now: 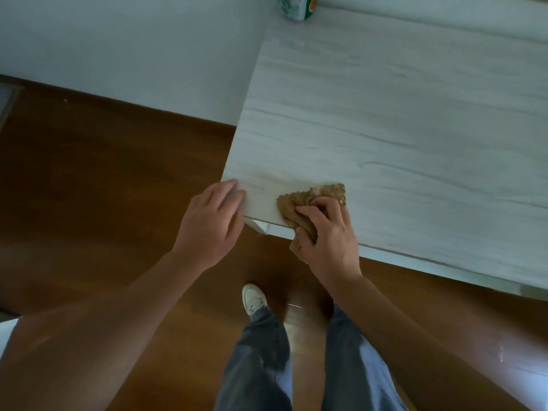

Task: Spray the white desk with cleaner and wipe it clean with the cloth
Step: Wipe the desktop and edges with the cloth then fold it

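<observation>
The white desk with faint grey wood grain fills the upper right. A crumpled tan cloth lies on its near left corner and hangs over the front edge. My right hand grips the cloth with curled fingers, pressing it against the desk edge. My left hand rests on the desk's corner, fingers straight and laid flat over the edge. The cleaner bottle, white with green and orange print, stands at the desk's far left corner, cut off by the top of the frame.
Brown wooden floor runs left of and below the desk. A pale wall stands behind the desk's left side. My legs in grey trousers and a white shoe are close to the desk's front edge.
</observation>
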Tool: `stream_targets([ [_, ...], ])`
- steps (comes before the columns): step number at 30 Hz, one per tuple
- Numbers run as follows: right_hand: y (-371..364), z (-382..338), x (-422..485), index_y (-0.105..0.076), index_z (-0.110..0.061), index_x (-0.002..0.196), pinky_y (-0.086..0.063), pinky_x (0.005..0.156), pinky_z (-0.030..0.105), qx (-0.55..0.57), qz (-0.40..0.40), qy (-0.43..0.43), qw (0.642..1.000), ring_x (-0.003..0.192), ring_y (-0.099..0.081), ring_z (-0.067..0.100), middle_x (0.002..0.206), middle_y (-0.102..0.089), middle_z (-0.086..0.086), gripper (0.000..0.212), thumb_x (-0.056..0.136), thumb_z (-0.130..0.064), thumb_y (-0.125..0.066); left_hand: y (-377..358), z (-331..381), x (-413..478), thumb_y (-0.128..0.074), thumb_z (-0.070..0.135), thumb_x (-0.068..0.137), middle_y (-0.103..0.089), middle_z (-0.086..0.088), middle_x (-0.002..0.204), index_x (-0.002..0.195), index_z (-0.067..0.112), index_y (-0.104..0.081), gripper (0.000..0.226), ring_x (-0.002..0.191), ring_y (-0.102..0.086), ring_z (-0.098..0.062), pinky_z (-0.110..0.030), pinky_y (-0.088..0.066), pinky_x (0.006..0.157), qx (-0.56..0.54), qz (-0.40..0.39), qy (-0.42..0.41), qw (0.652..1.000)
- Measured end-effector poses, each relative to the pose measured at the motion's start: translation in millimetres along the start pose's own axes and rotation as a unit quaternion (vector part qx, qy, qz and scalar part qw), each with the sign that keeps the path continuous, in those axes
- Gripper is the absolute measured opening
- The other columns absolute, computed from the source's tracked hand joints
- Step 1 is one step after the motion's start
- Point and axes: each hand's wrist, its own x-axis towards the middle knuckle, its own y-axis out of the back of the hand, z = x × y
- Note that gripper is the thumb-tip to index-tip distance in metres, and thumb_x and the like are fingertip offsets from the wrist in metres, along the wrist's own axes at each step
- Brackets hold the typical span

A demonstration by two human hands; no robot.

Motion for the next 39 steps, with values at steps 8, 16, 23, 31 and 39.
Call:
stream_targets([
  [8, -45.1, -72.5, 32.7, -0.068, -0.024, 0.121, -0.054, 0.08, 0.03, -0.01, -0.032, 0.058, 0.998, 0.113, -0.05, 0.019, 0.125, -0.053, -0.002, 0.032, 0.089, -0.026, -0.068, 12.0, -44.2, -12.0, -0.029, 0.04, 0.105, -0.044, -0.005, 0.155, 0.145, 0.016, -0.049, 0.05, 0.145, -0.04, -0.023, -0.038, -0.033, 0.116, -0.037, 0.004, 0.064, 0.997],
  [16, -45.5, -80.5, 62.9, -0.071, -0.022, 0.116, -0.059, 0.075, 0.036, 0.0, -0.073, 0.179, 0.981, 0.108, -0.055, 0.018, 0.117, -0.059, -0.003, 0.026, 0.089, -0.024, -0.068, 14.3, -63.6, -23.9, -0.028, 0.047, 0.104, -0.043, -0.002, 0.156, 0.147, 0.02, -0.045, 0.053, 0.145, -0.041, -0.021, -0.04, -0.037, 0.115, -0.037, -0.014, 0.09, 0.995],
  [23, -2.8, -75.3, 147.1, -0.07, -0.018, 0.119, -0.042, 0.084, 0.023, 0.018, 0.021, 0.138, 0.99, 0.11, -0.051, 0.02, 0.118, -0.059, 0.002, 0.031, 0.089, -0.012, -0.065, 10.2, -40.5, -10.0, -0.038, 0.045, 0.104, -0.05, -0.004, 0.151, 0.142, 0.017, -0.051, 0.049, 0.14, -0.048, -0.021, -0.035, -0.039, 0.113, -0.052, 0.014, 0.061, 0.997],
  [31, -26.8, -32.8, 182.8, -0.062, -0.024, 0.131, -0.044, 0.104, 0.036, -0.06, -0.126, 0.324, 0.936, 0.121, -0.047, 0.021, 0.132, -0.052, 0.001, 0.037, 0.095, -0.026, -0.056, -6.9, 2.2, -1.3, -0.033, 0.049, 0.104, -0.045, -0.005, 0.155, 0.146, 0.02, -0.044, 0.052, 0.145, -0.042, -0.021, -0.041, -0.042, 0.116, -0.047, -0.003, 0.12, 0.992],
  [39, -32.7, -15.3, 274.4, -0.066, -0.024, 0.128, -0.045, 0.097, 0.04, -0.039, -0.114, 0.367, 0.922, 0.113, -0.051, 0.024, 0.127, -0.057, 0.0, 0.035, 0.096, -0.023, -0.052, -10.1, 47.4, 32.4, -0.032, 0.048, 0.103, -0.041, -0.008, 0.158, 0.147, 0.02, -0.047, 0.054, 0.149, -0.037, -0.026, -0.042, -0.034, 0.119, -0.038, 0.035, 0.19, 0.98],
])
